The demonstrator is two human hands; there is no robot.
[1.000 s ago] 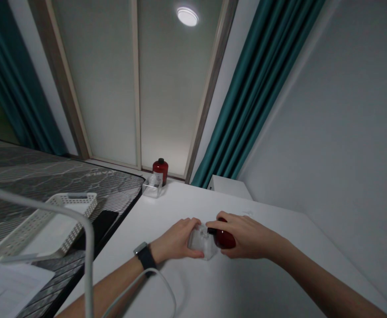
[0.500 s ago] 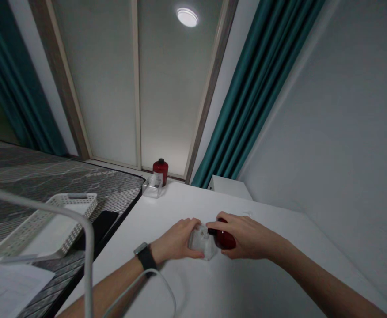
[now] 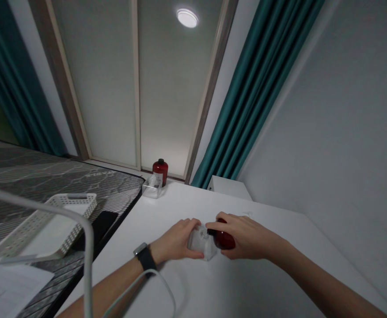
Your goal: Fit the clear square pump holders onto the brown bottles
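Observation:
My left hand (image 3: pixel 182 240) grips a clear plastic box (image 3: pixel 206 248) from its left side, thumb and fingers along its walls. Something whitish or clear lies inside, too indistinct to name. My right hand (image 3: pixel 243 234) is closed around a dark red bottle (image 3: pixel 224 240) with a black cap, tipped on its side. Its capped end points left, over the right part of the box. Whether the bottle touches the box I cannot tell. Both things are at the middle of the white table (image 3: pixel 193 282).
At the table's far edge stand another red bottle (image 3: pixel 161 167) and a clear box (image 3: pixel 151 191) with whitish contents. To the left are a white basket (image 3: pixel 61 251), a black flat object (image 3: pixel 104 221) and paper (image 3: pixel 11 287). A white cable (image 3: pixel 89 265) crosses the left foreground.
Almost nothing differs. Both hands, the clear box and the red bottle keep the same places, with at most a very slight shift to the left.

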